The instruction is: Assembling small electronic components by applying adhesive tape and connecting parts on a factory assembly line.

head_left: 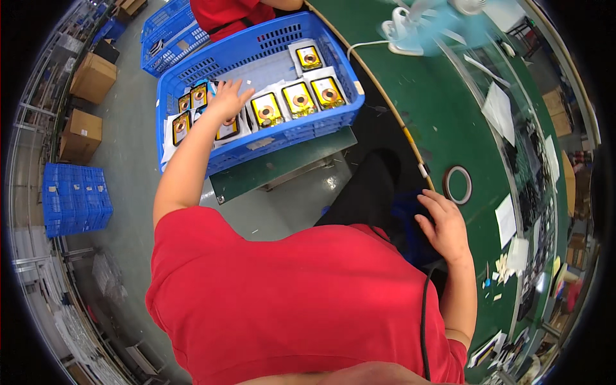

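My left hand [228, 101] reaches over the near side of a large blue plastic crate [269, 142], its fingers spread. It hovers over or touches flat rectangular parts there; contact cannot be made out. Each part, like this yellow and black one [298, 99], has a copper-coloured ring in its middle and lies on white sheets. A bit of light blue shows beside my fingers. My right hand [445, 226] is at the edge of the green table [423, 115], fingers apart and slightly bent, holding nothing. Nearest to it lies a roll of tape [457, 185].
The crate sits on a low green-topped stand [282, 168]. A white-and-blue fan [417, 29] stands at the table's far end. Another person in a red top [224, 14] is behind the crate. Cardboard boxes [82, 137] and stacked blue crates [77, 199] line the left.
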Motion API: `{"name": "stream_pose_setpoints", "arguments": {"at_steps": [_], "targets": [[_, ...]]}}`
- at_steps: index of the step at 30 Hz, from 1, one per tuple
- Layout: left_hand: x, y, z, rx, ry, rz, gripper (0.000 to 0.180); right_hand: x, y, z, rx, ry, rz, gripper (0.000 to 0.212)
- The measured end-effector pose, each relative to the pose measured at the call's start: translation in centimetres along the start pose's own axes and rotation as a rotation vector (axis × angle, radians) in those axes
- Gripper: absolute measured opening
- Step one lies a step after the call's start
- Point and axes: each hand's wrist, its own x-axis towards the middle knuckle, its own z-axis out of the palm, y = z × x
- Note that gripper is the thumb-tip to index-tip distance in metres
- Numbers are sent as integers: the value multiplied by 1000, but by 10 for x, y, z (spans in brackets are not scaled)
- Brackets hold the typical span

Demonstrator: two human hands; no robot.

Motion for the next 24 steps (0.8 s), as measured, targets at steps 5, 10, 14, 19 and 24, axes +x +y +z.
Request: {"name": "stream_pose_setpoints", "arguments": {"at_steps": [5, 10, 14, 19, 24], "targets": [[-21, -44, 76, -60, 3, -163, 86, -93, 8, -15, -46, 178, 112, 38], [-6, -47, 72, -25, 11, -215, 99, -180, 17, -2, -26, 391, 224, 30], [-5, 30, 56, 56, -57, -333, 105, -259, 20, 19, -22, 630, 383, 26], [-19, -62, 67, 229, 403, 14, 73, -319, 33, 27, -52, 913, 443, 16], [-76, -15, 73, 254, 383, -47, 95, -362, 23, 20, -188, 1146, 583, 11]]}}
